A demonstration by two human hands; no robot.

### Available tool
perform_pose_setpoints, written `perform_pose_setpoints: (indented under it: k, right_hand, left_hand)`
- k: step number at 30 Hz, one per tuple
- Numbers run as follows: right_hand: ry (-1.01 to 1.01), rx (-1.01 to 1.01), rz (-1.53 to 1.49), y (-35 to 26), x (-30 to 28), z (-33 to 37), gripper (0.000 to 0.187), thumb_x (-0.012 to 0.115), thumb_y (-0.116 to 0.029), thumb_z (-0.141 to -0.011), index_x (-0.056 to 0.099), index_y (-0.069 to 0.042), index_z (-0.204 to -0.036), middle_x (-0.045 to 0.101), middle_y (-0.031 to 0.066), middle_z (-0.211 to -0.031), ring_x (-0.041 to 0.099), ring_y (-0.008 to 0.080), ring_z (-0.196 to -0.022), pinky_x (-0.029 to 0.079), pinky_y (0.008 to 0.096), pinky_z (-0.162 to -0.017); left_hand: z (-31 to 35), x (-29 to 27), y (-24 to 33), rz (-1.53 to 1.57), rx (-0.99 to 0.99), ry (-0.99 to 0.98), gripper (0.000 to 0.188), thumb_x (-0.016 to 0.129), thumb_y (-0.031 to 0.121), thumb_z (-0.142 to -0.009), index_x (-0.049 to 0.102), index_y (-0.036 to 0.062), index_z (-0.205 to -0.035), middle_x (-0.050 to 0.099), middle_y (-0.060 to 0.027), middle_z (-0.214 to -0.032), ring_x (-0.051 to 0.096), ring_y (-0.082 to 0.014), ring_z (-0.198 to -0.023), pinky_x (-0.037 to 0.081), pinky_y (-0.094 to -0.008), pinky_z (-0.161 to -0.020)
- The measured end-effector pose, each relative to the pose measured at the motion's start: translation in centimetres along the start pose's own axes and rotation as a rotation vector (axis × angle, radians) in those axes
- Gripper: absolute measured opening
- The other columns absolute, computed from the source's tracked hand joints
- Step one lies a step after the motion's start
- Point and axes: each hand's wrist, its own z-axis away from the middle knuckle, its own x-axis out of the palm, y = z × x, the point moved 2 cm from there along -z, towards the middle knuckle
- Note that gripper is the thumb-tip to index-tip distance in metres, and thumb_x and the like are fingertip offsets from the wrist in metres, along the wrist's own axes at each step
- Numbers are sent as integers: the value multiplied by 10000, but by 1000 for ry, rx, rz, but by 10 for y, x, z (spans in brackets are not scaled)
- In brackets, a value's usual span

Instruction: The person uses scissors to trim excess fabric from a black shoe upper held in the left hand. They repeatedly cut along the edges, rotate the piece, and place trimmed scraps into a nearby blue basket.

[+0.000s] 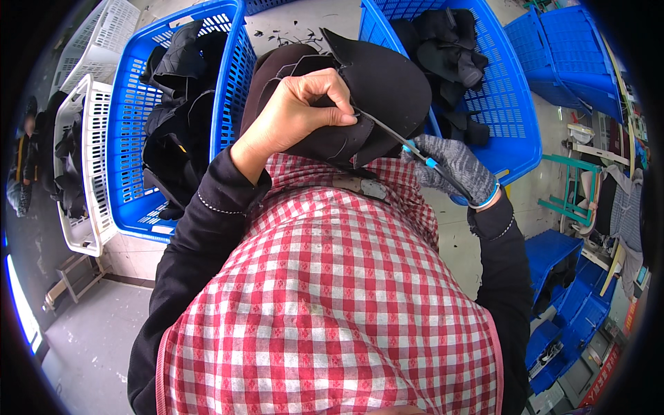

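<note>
While left hand [294, 114] pinches black piece [394, 76], right hand [448, 169] holds slim tool [389, 130]. Beyond this piece, scrap-strewn floor [339, 19] separates blue baskets [508, 111].

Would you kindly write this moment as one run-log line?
left hand: pinching black material; right hand: gloved, holding slim tool, tip at material

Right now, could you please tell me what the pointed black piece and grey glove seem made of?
Pointed black piece: perhaps fabric or synthetic leather, matte, showing little shine and thin edges. Grey glove: probably knitted yarn, dull, from its speckled texture.
</note>
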Motion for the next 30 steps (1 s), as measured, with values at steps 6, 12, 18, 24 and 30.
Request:
perform_pose_setpoints:
  k: [6, 12, 18, 24, 30]
  right_hand:
    - [120, -218, 376, -2, -8, -3, 528, 865, -284, -860, 670, -37, -1284, 768, 109, -1058, 741, 212, -848, 602, 353, -804]
    - [79, -148, 382, -4, -10, -11, 475, 770, -235, -936, 653, 7, -1328, 751, 190, -1159, 754, 304, -994, 615, 379, -887]
    - [92, -186, 468, -7, -9, -15, 436, 737, -168, -941, 655, 9, -1331, 747, 201, -1175, 753, 326, -1019, 612, 386, -900]
    - [79, -82, 95, -12, 5, -18, 402, 753, -194, -954, 666, 10, -1290, 772, 164, -1056, 770, 241, -914, 628, 344, -805]
    - [51, 46, -640, -16, 56, -22, 638, 672, -596, -971, 625, -19, -1240, 629, -14, -779, 519, 31, -593, 344, 176, -522]
  left_hand:
    - [-1, 0, -1, -51, 27, 22, 173, 845, -68, -789, 714, 41, -761, 595, 6, -846, 574, -100, -812, 482, -242, -762]
    - [0, 0, -2, -82, 31, 16, 165, 848, -73, -782, 732, 42, -762, 599, 7, -824, 553, -95, -784, 460, -237, -728]
    - [2, 1, -1, -147, 73, 56, 163, 852, -71, -773, 746, 52, -762, 580, 24, -788, 530, -86, -757, 437, -230, -700]
    - [3, -2, -2, -132, 59, 93, 164, 850, -74, -771, 748, 53, -759, 572, 25, -776, 521, -85, -755, 431, -232, -697]
    - [3, -1, -3, -123, 37, 76, 138, 848, -40, -805, 738, 42, -793, 620, 15, -826, 559, -79, -789, 470, -227, -737]
